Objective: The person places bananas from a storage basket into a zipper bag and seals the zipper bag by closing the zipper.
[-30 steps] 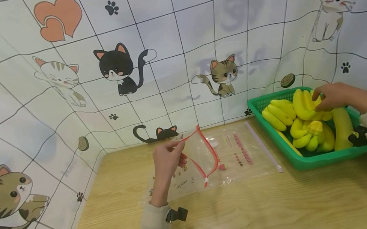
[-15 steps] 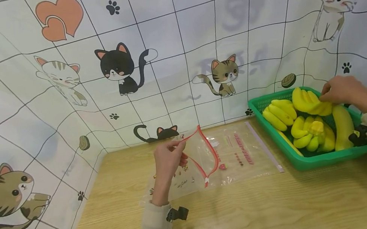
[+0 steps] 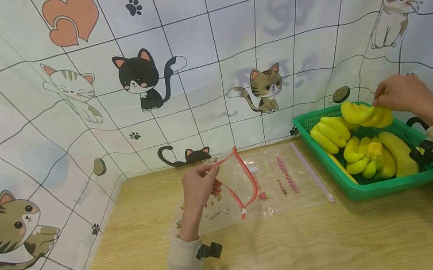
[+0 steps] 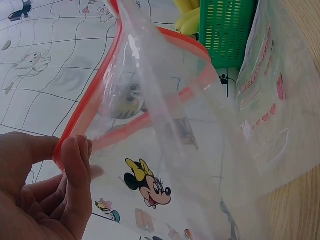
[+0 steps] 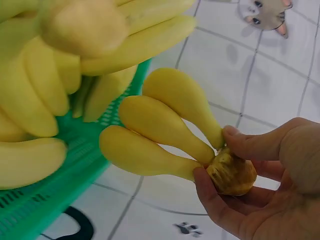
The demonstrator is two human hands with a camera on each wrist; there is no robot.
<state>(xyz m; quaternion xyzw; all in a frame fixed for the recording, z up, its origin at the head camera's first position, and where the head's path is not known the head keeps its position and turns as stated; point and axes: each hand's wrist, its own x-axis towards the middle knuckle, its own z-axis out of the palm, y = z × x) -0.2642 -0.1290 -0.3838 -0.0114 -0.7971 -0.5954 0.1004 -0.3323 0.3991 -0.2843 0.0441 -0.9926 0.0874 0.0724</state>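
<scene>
My left hand [image 3: 199, 186] pinches the red-edged mouth of a clear zip bag [image 4: 150, 165] between thumb and fingers, and the mouth gapes. Cartoon figures are printed on this bag. At the right, my right hand [image 3: 404, 95] grips a bunch of bananas [image 5: 165, 125] by its brown stem end, fingers and thumb round it. In the head view that bunch hangs over the back of the green basket [image 3: 367, 190]. Several more bananas [image 3: 399, 154], single and in bunches, lie inside the basket.
A second clear bag [image 3: 285, 176], with a lilac zip edge and pink print, lies flat between the first bag and the basket. The wooden table [image 3: 142, 259] meets a wall covering [image 3: 197, 34] with printed cats at the back and left.
My right hand has taken hold of the back bunch of bananas and raised it slightly. A long banana in the basket has tipped leftward. The left hand stays on the bag's edge.
</scene>
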